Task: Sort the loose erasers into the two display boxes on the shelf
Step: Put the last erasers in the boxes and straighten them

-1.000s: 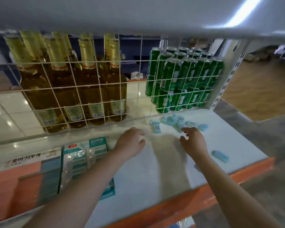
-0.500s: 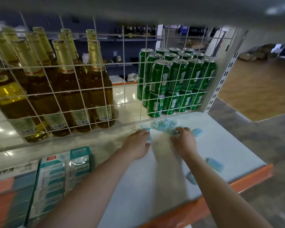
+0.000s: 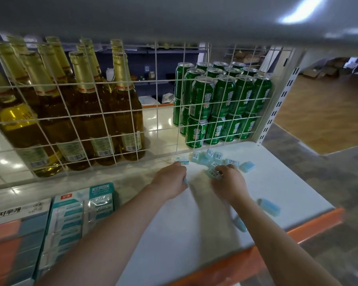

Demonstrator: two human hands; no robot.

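A heap of small light-blue wrapped erasers (image 3: 213, 158) lies at the back of the white shelf (image 3: 194, 234), against the wire grid. My right hand (image 3: 229, 182) rests on the heap's near edge, fingers curled around one eraser with a barcode (image 3: 213, 174). My left hand (image 3: 171, 182) is left of the heap, fingertips touching a single eraser (image 3: 181, 161), with a blue eraser edge showing under the palm. One loose eraser (image 3: 247, 166) lies right of the heap, another (image 3: 270, 207) near the front edge. Two display boxes stand at the left: a teal-and-white one (image 3: 79, 215) and a salmon-and-blue one (image 3: 10, 240).
A white wire grid (image 3: 103, 116) backs the shelf, with amber bottles (image 3: 87, 112) and green cans (image 3: 219, 104) behind it. Another shelf board (image 3: 153, 15) hangs overhead. An orange rail (image 3: 314, 226) edges the front, with floor to the right. A further eraser (image 3: 240, 223) lies partly under my right forearm.
Both hands have moved forward to the heap's edge. My right fingers have closed around a barcode eraser, and my left fingertips now touch the single eraser on the left.
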